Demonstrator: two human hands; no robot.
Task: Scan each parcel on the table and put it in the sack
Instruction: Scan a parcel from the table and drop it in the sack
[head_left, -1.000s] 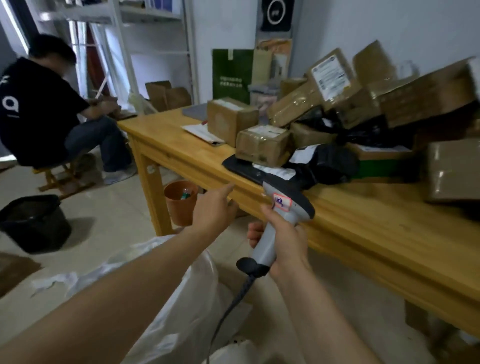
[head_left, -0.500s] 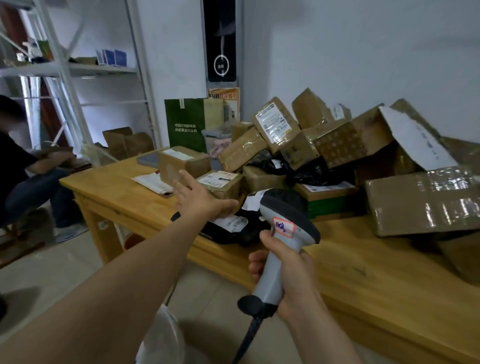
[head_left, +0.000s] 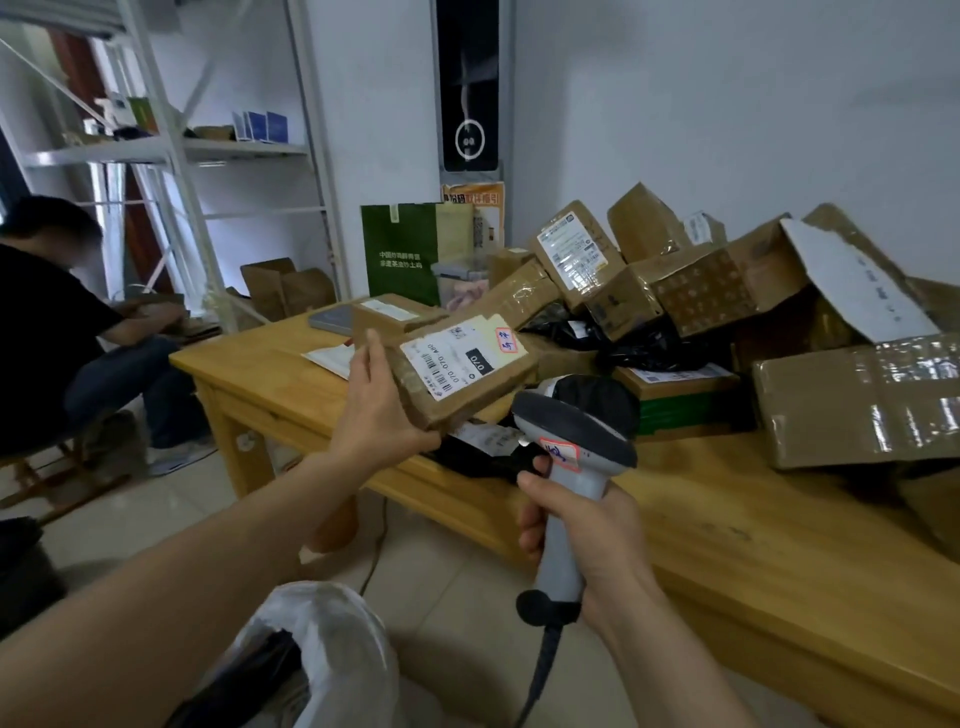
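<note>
My left hand (head_left: 375, 410) grips a small brown cardboard parcel (head_left: 462, 366) by its left end and holds it tilted above the table's front edge, its white label facing up. My right hand (head_left: 587, 525) grips the grey handheld scanner (head_left: 571, 467) by its handle, its dark head just below and right of the parcel. The white sack (head_left: 332, 649) stands open on the floor below my left forearm. Several more cardboard parcels (head_left: 696, 291) and black bags (head_left: 639, 343) are heaped on the wooden table (head_left: 727, 535).
A person in a black shirt (head_left: 47, 332) sits at the left beyond the table's end. A white metal shelf (head_left: 171, 150) stands behind. A green paper bag (head_left: 410, 254) leans at the table's back. The scanner cable (head_left: 540, 670) hangs toward the floor.
My left hand reached to the table, took the small labelled parcel and lifted it toward the scanner. The view rose from the sack to the table.
</note>
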